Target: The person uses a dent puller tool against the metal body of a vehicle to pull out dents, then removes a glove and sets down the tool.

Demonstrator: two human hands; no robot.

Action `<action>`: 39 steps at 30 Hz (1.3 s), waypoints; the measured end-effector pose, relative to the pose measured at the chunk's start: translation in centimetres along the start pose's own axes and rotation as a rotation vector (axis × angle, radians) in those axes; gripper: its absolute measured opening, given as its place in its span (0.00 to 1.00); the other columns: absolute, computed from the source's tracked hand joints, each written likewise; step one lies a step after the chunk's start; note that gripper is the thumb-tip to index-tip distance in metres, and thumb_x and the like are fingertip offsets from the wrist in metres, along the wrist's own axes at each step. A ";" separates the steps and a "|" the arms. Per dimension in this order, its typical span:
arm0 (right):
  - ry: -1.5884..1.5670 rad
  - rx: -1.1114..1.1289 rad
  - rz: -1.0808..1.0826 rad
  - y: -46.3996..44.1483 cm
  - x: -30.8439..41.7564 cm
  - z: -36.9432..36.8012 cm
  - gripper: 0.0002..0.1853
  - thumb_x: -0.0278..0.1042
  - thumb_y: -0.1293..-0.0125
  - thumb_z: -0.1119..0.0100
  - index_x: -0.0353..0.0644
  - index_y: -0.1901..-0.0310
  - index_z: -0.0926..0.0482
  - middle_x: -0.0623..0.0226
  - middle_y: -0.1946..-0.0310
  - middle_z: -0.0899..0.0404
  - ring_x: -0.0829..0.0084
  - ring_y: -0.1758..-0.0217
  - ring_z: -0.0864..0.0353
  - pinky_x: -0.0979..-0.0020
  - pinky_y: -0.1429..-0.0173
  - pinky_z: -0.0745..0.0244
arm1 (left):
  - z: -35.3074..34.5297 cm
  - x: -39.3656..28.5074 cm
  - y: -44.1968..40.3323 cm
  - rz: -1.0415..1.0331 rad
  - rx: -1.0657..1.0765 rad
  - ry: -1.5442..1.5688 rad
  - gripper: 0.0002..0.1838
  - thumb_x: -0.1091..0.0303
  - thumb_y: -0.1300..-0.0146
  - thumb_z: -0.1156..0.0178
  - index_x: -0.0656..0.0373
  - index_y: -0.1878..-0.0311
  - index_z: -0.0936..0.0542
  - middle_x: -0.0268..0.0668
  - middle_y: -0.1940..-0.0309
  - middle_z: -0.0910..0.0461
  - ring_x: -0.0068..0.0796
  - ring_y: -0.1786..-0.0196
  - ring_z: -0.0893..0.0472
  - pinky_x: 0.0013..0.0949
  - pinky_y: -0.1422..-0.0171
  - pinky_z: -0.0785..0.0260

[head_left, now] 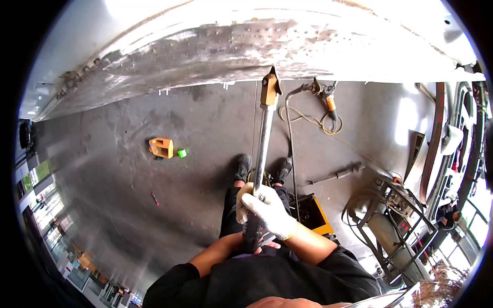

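A long metal rod tool (264, 138) stands out from the body, with a brass-coloured block and a dark pointed tip at its far end. The tip overlaps the lower edge of a scuffed, dotted metal panel (205, 51); contact cannot be made out. My right hand (271, 211), in a white glove, is closed round the rod's near part. Lower down, close to the torso, my left hand (246, 243) looks bare and is wrapped round the dark handle (252, 231), partly hidden by it.
On the floor lie an orange cut-open container (162, 147), a green cap (182, 153), a corded orange tool (330, 104) and a metal bar (336, 175). A yellow-edged box (321, 215) sits beside the legs. A wheeled frame with hoses (400, 220) stands at right.
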State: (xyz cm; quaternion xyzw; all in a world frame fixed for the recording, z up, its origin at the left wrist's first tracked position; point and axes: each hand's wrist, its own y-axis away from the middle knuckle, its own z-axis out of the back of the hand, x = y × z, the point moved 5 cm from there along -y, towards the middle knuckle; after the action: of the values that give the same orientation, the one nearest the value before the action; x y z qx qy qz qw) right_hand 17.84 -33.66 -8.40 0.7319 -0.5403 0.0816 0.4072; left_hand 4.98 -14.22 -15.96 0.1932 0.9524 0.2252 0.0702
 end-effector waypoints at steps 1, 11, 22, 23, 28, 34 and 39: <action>-0.042 0.004 0.004 0.0 0.1 0.0 0.16 0.42 0.16 0.42 0.35 0.55 0.21 0.62 0.71 0.17 0.72 0.67 0.17 0.68 0.58 0.20 | 0.6 0.0 -0.4 0.042 -0.003 0.086 0.29 0.53 0.20 0.39 0.58 0.25 0.30 0.50 0.45 0.15 0.34 0.51 0.12 0.32 0.52 0.20; -0.084 0.011 0.055 1.4 -0.1 2.6 0.29 0.58 0.18 0.43 0.31 0.57 0.19 0.60 0.72 0.18 0.68 0.69 0.16 0.69 0.61 0.20 | 7.5 12.4 -5.1 0.101 0.059 0.562 0.21 0.52 0.18 0.45 0.57 0.34 0.27 0.40 0.60 0.19 0.33 0.70 0.12 0.41 0.66 0.14; -0.069 0.054 0.073 0.7 0.3 1.8 0.31 0.61 0.18 0.44 0.31 0.57 0.19 0.57 0.70 0.16 0.68 0.69 0.16 0.70 0.60 0.21 | 5.5 8.6 -4.9 -0.033 0.004 0.580 0.24 0.47 0.18 0.45 0.62 0.44 0.22 0.45 0.59 0.17 0.43 0.69 0.13 0.45 0.62 0.18; -0.065 0.042 0.076 0.6 0.3 1.8 0.32 0.62 0.18 0.44 0.31 0.57 0.19 0.57 0.70 0.16 0.68 0.69 0.16 0.70 0.61 0.21 | 5.9 9.0 -5.0 -0.013 -0.016 0.553 0.24 0.46 0.18 0.46 0.62 0.45 0.22 0.45 0.59 0.17 0.43 0.70 0.14 0.44 0.62 0.19; -0.062 0.002 0.076 0.5 0.6 1.9 0.33 0.63 0.19 0.43 0.31 0.58 0.18 0.58 0.72 0.17 0.67 0.70 0.16 0.69 0.62 0.21 | 5.9 8.9 -5.0 0.025 -0.102 0.485 0.23 0.47 0.19 0.46 0.62 0.50 0.24 0.45 0.58 0.18 0.41 0.74 0.17 0.42 0.66 0.22; -0.071 -0.049 0.062 0.2 0.3 2.2 0.34 0.66 0.23 0.40 0.32 0.60 0.18 0.58 0.73 0.17 0.67 0.71 0.16 0.69 0.64 0.21 | 5.2 7.7 -5.0 0.009 -0.061 0.440 0.20 0.49 0.17 0.48 0.61 0.52 0.24 0.43 0.58 0.20 0.38 0.70 0.16 0.40 0.65 0.22; -0.083 -0.036 0.069 0.2 0.7 1.9 0.35 0.67 0.23 0.39 0.32 0.60 0.18 0.58 0.73 0.18 0.67 0.72 0.16 0.69 0.65 0.22 | 3.8 6.0 -4.8 -0.003 -0.137 0.387 0.14 0.52 0.20 0.42 0.54 0.54 0.25 0.35 0.66 0.21 0.28 0.73 0.15 0.34 0.68 0.18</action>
State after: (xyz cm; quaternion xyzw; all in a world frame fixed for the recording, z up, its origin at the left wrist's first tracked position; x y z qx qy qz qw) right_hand 17.36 -35.50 -9.21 0.7082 -0.5829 0.0552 0.3946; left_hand -1.28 -14.21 -21.83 0.1395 0.9309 0.3222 -0.1006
